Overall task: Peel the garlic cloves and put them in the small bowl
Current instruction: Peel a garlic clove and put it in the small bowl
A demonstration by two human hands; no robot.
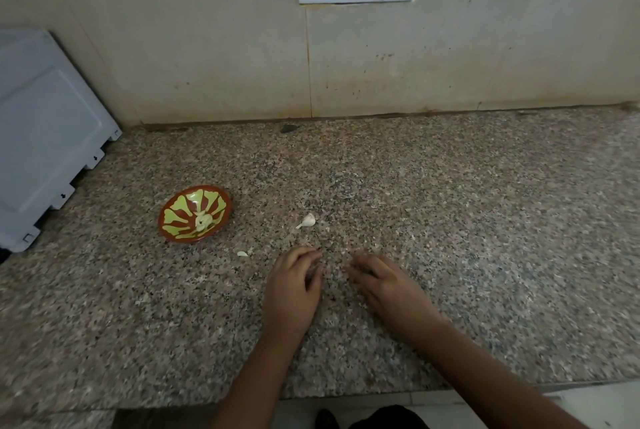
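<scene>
On the granite counter (pixel 485 220), seen from the head camera, the small bowl (pixel 173 233) sits with peeled cloves (pixel 202 220) lying in its middle. Right of the bowl, apart from it, lies an unpeeled garlic clove (pixel 307 220); a peel scrap (pixel 242 253) lies nearer the bowl's right front. Further right and nearer the person, the left hand (pixel 294 286) rests with fingers loosely curled, tips on the counter. Beside it the right hand (pixel 384 285), blurred, lies with fingers relaxed. A grey appliance (pixel 45 137) stands left of the bowl.
</scene>
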